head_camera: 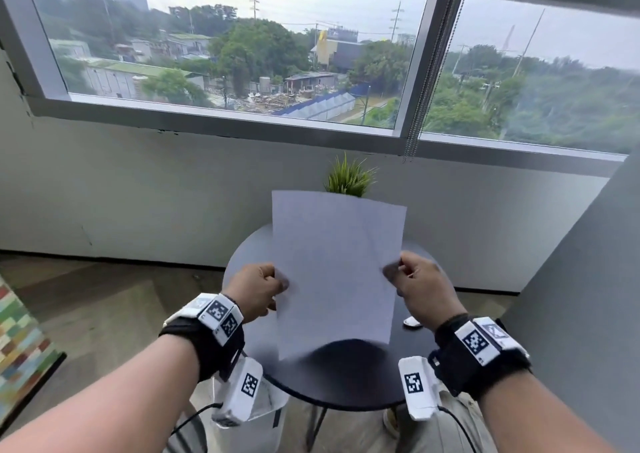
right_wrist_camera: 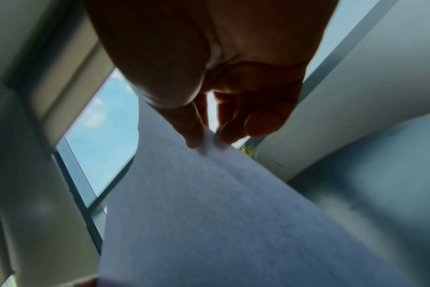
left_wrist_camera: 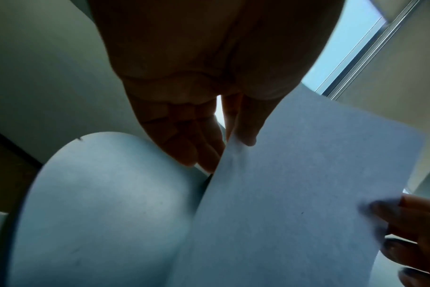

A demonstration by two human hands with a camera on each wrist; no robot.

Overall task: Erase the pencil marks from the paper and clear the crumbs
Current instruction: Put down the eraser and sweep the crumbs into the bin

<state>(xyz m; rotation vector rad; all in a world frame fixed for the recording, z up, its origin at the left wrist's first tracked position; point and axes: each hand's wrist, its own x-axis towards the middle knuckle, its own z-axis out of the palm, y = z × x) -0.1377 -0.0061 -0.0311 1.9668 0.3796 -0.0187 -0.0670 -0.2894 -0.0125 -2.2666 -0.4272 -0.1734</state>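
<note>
A white sheet of paper (head_camera: 336, 272) is held upright above the round dark table (head_camera: 349, 380), tilted a little to the right. My left hand (head_camera: 258, 289) pinches its left edge, thumb in front and fingers behind, as the left wrist view shows at the paper (left_wrist_camera: 295, 194). My right hand (head_camera: 420, 288) pinches the right edge; the right wrist view shows thumb and fingertips closed on the paper (right_wrist_camera: 221, 203). No pencil marks show on the side facing me. A small white eraser (head_camera: 412, 322) lies on the table under my right wrist.
A small green potted plant (head_camera: 349, 177) stands at the table's far edge, partly hidden by the sheet. A white bin (head_camera: 263, 421) stands on the floor below the table's left side. A grey wall and a wide window lie beyond; a grey partition (head_camera: 588, 296) rises at right.
</note>
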